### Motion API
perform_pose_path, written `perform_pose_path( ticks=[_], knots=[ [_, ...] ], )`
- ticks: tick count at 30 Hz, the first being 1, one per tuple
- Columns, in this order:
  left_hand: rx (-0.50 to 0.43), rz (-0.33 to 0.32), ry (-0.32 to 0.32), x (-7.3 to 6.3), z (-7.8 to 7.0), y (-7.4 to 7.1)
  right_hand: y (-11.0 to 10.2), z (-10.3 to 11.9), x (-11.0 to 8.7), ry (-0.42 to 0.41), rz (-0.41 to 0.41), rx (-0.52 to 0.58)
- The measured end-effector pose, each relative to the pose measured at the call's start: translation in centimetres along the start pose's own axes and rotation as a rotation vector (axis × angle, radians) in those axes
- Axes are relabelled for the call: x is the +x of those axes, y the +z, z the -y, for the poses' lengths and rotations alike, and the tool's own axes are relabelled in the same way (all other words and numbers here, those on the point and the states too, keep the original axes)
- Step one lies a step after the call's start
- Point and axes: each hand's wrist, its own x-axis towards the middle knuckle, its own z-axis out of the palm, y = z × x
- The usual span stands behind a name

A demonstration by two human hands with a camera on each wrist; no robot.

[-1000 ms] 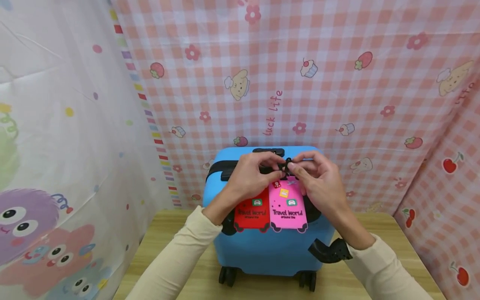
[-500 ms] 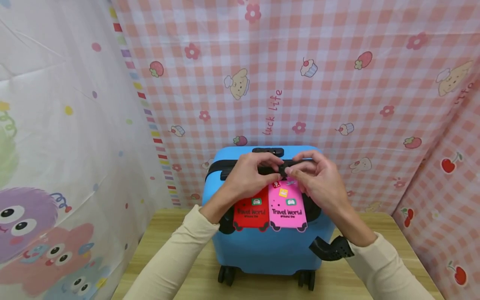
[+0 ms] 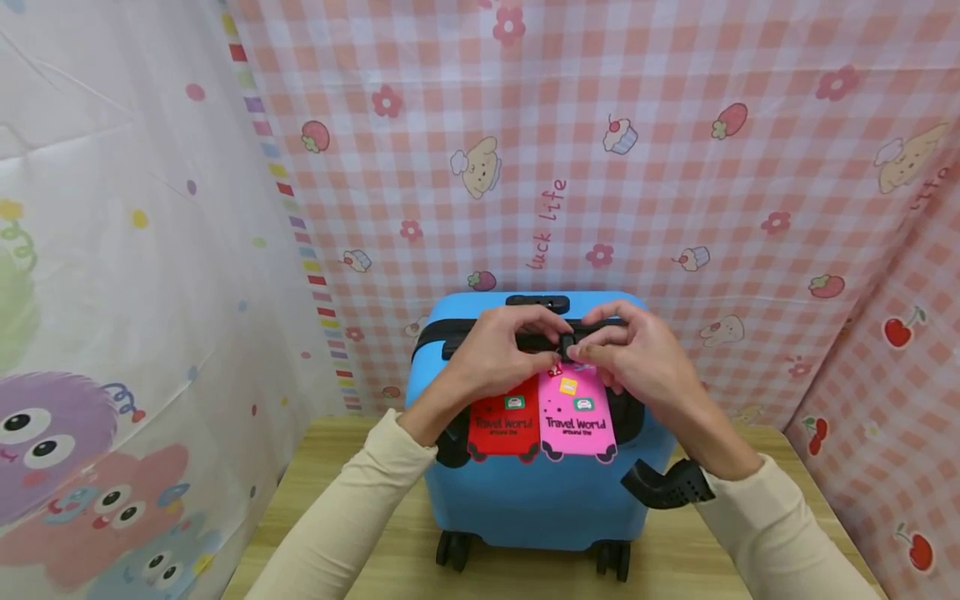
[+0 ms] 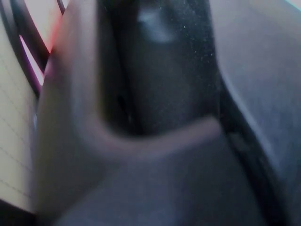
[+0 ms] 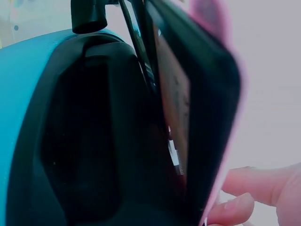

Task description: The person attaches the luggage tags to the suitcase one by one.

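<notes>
A blue suitcase [image 3: 480, 500] stands on the table, and a red luggage tag [image 3: 502, 437] and a pink luggage tag [image 3: 576, 417] hang side by side against its upper side. My left hand [image 3: 495, 354] and right hand [image 3: 641, 354] meet above the pink tag. Between their thumbs and fingertips both pinch its short black strap [image 3: 567, 343]. The pink tag's dark back and pink edge [image 5: 235, 117] show close up in the right wrist view, with fingers [image 5: 235, 207] beside it. In the left wrist view everything is dark and blurred.
A black side handle [image 5: 80, 141] lies behind the tags. The suitcase has a black top lock [image 3: 537, 303] and black wheels [image 3: 453, 552] on a wooden table [image 3: 525, 575]. Pink checked cloth [image 3: 600, 167] hangs behind, and a white printed curtain [image 3: 150, 292] at left.
The black strap's end, standing up between the fingertips a second ago, now sits lower and nearer the left fingers. My right fingertips have shifted slightly left and down. The tags stay nearly in place.
</notes>
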Motion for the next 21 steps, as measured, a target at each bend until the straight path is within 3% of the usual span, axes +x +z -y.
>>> perform_pose_path(
  ticks=[15,21],
  knots=[
    [-0.003,0.047,0.020,-0.12,0.17,-0.31,-0.20,0.60,0.67,0.074,0.015,-0.023],
    [-0.003,0.025,0.011,-0.05,0.25,-0.10,-0.11,0.35,0.65,0.068,-0.006,-0.025]
  ],
)
